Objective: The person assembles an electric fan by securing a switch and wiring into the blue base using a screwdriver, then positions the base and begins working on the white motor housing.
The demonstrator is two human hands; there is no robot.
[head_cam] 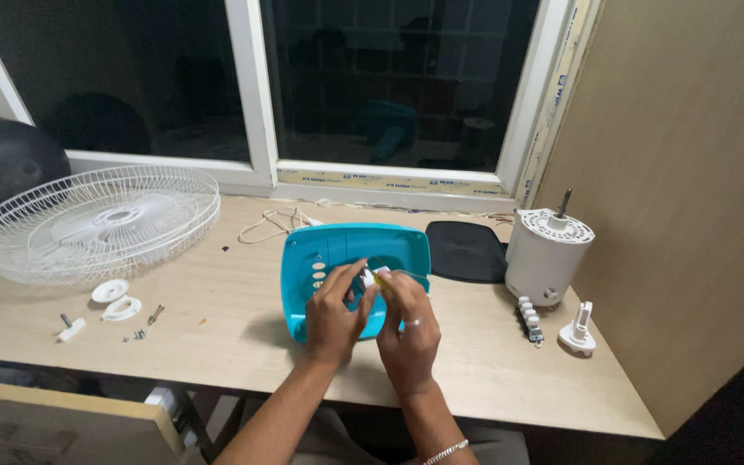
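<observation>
A turquoise plastic fan base housing [337, 250] lies on the wooden table [217, 344] in front of me. Both hands meet over its near right part. My left hand [333, 314] pinches a small white part [366, 275] between thumb and fingers. My right hand [408, 331], with a ring on one finger, grips a screwdriver with a yellowish handle [385, 277], its thin shaft pointing right across the housing. A bracelet sits on my right wrist.
A white wire fan grille [96, 220] lies at the left, with white rings [115, 299] and loose screws [141, 331] near it. A white motor unit [547, 254], a button switch strip [529, 319], a white knob piece [579, 331], a black cover [467, 250] and a cord [273, 222] sit around. A dark window is behind.
</observation>
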